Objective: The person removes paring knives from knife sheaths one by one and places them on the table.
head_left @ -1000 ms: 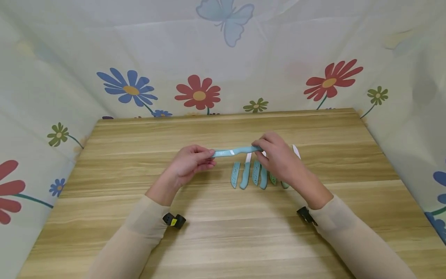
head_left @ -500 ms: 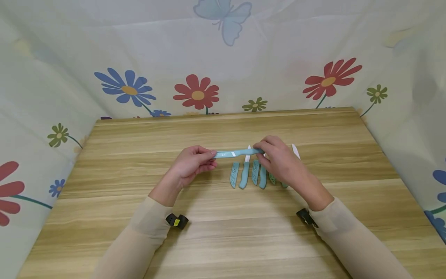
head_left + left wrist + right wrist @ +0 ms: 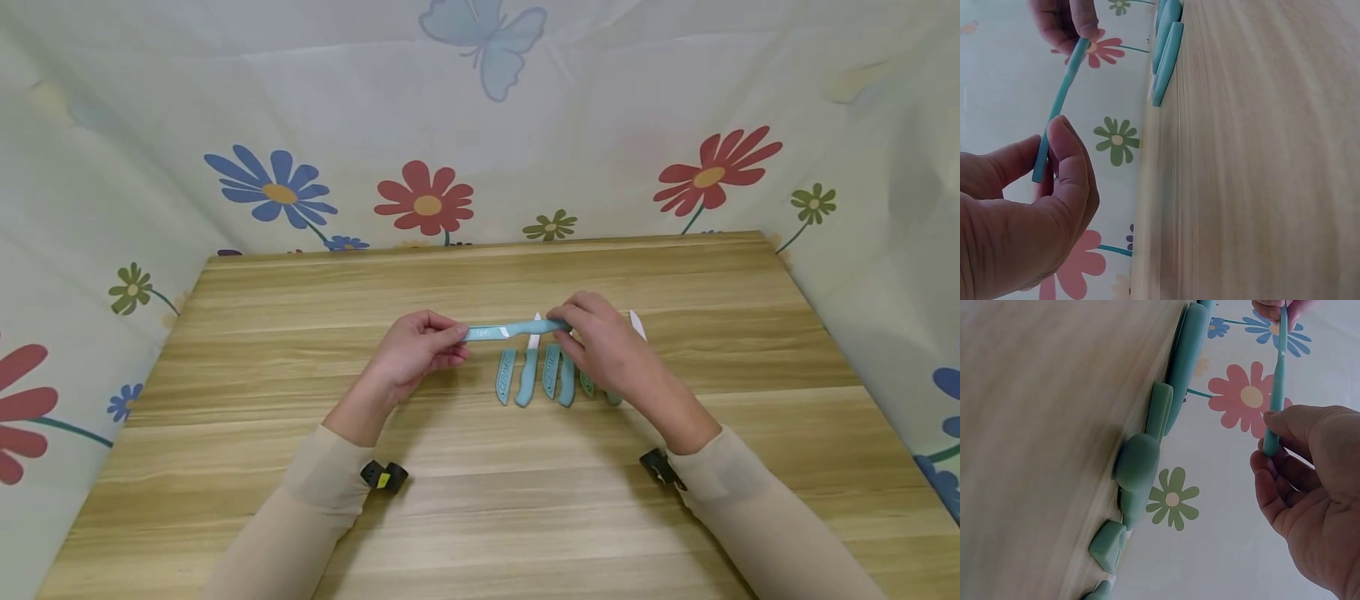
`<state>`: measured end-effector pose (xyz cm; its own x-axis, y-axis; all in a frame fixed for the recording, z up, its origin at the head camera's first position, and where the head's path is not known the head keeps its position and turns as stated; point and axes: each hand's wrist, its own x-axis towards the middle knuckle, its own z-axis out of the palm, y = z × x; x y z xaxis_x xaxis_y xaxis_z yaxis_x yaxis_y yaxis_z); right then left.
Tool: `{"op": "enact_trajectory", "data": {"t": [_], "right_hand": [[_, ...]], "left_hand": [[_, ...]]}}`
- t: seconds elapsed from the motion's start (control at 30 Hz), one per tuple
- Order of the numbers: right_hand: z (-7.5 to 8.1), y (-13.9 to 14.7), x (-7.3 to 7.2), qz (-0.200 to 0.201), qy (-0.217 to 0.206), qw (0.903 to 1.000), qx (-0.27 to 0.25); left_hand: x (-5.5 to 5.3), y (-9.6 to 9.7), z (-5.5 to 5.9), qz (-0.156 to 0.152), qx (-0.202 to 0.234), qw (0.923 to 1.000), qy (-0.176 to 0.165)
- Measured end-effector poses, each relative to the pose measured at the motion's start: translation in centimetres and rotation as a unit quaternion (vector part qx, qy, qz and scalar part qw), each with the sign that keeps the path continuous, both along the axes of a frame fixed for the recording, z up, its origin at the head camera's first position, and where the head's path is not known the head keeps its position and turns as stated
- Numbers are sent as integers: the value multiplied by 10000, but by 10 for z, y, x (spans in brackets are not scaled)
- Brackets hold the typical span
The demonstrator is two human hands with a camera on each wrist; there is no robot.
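A light blue paring knife point(image 3: 534, 327) is held level above the table, its blade in a matching blade cover point(image 3: 487, 333). A short strip of white blade shows between cover and handle. My left hand point(image 3: 418, 352) pinches the cover's far end between thumb and fingers. At the other end, my right hand point(image 3: 609, 342) pinches the butt of the handle, as the right wrist view also shows. Below lie a loose blue cover point(image 3: 506, 377), a bare blue knife point(image 3: 528, 375), a second blue cover point(image 3: 551, 372) and another blue handle point(image 3: 567, 385).
Partly hidden by my right hand are a green cover point(image 3: 587, 386), a green handle point(image 3: 613, 399) and a white blade point(image 3: 637, 323). The wood-grain table point(image 3: 480, 500) meets a flowered cloth backdrop point(image 3: 600, 125) at its back and sides.
Both hands and the knife have shifted slightly right and toward me. A white blade tip behind the held knife now shows. Both grips look the same.
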<state>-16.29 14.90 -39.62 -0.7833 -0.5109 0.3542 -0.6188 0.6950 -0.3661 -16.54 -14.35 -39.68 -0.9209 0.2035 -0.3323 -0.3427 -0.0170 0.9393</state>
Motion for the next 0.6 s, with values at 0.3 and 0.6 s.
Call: {"op": "enact_trajectory", "data": {"t": [0.3,0.6], "right_hand": [[3,-1,2,-40,-54,10000,5],[3,0,2,-32,15,10000,0]], "left_hand": [[2,0,1,4,-330,9985,445],[6,2,9,-43,-1658,9753,1457]]}}
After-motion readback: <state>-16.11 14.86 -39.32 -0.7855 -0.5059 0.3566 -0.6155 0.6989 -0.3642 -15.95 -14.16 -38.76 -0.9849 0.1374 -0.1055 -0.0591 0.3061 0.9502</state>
